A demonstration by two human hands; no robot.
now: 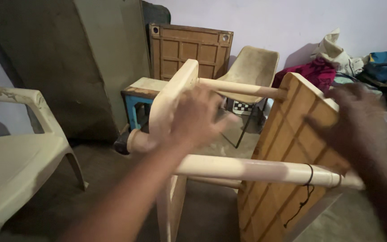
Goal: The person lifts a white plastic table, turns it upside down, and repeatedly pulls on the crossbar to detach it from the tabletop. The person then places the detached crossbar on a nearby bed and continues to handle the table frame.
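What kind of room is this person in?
Probably a household storage or spare room: a plastic chair, a wooden board leaning on the wall, and heaped clothes crowd around a cream plastic rack.

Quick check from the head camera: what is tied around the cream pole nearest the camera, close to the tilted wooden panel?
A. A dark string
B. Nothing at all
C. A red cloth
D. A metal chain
A. A thin dark string loops around the cream pole by the wooden panel, its loose end hanging down the panel's face.
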